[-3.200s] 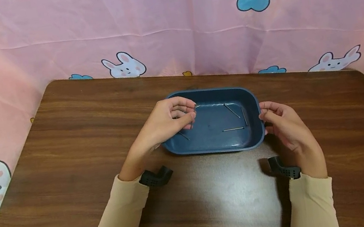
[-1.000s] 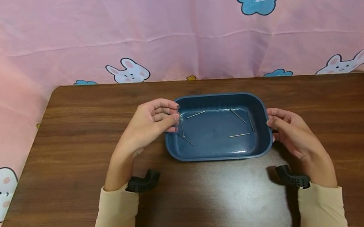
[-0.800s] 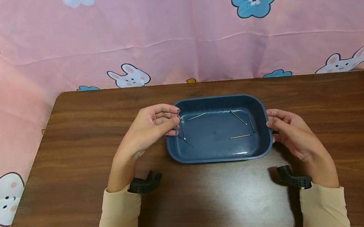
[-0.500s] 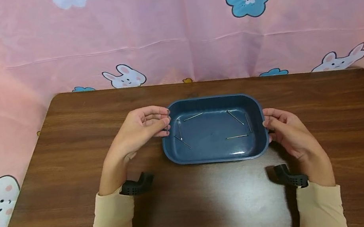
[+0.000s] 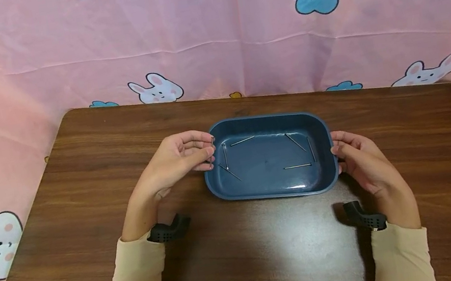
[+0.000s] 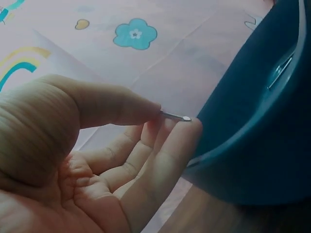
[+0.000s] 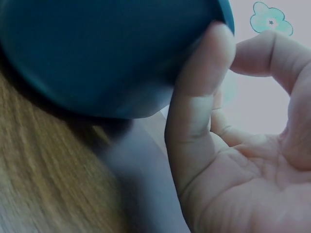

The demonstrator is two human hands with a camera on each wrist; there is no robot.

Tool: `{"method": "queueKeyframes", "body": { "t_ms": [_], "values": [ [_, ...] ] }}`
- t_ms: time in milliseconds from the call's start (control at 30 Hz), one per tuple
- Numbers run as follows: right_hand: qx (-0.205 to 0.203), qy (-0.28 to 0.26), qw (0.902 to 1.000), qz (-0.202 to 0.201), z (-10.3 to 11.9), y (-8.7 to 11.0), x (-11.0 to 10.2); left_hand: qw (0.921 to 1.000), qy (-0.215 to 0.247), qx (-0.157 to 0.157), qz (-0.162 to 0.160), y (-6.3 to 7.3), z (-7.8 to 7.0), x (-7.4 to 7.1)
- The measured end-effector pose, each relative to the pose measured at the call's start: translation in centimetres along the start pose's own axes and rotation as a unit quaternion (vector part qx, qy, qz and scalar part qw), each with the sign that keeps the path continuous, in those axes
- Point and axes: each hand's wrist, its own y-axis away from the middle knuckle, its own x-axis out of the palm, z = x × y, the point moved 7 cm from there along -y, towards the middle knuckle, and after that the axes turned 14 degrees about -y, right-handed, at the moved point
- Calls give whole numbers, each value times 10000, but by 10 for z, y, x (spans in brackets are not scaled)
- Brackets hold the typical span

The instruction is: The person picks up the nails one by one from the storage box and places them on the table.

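Observation:
My left hand (image 5: 176,156) pinches a thin metal nail (image 5: 211,151) between thumb and fingers, just beyond the left end of a dark blue plastic tray (image 5: 271,197). In the left wrist view the nail (image 6: 176,116) pokes out past the thumb, its tip over a fingertip. At the opposite end, the right hand (image 5: 360,155) holds the tray's wall, fingers bent, as the right wrist view shows on the tray (image 7: 112,53). Several loose nails lie on the tray floor, among them one nail (image 5: 297,166) at the front right and another (image 5: 242,141) near the back.
The tray stands on a brown wood-grain table (image 5: 262,253), towards its back edge. Behind and beside the table hangs a pink cloth (image 5: 205,19) with rabbits and blue flowers. Each wrist wears a black camera mount, such as the left mount (image 5: 170,229).
From over the tray's left part, my left hand has drawn left to its end, still pinching the nail, uncovering nails there. The right hand keeps its hold; the head view shifts slightly.

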Motion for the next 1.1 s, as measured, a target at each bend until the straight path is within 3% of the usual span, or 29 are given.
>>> {"method": "queueKeyframes", "body": {
  "t_ms": [367, 600, 767, 1100],
  "values": [
    [81, -14, 9997, 211, -3, -5, 2, 9995, 318, 77, 45, 13, 3, -10],
    [28, -91, 9998, 156, -1, -4, -3, 9993, 313, 109, 195, 6, 3, -15],
    [-55, -135, 9999, 27, 3, -4, -6, 9994, 279, 149, 112, 0, -3, -21],
    [99, -38, 9999, 1, -1, -5, -2, 9998, 117, -27, -134, 12, 2, -29]
  ]
}}
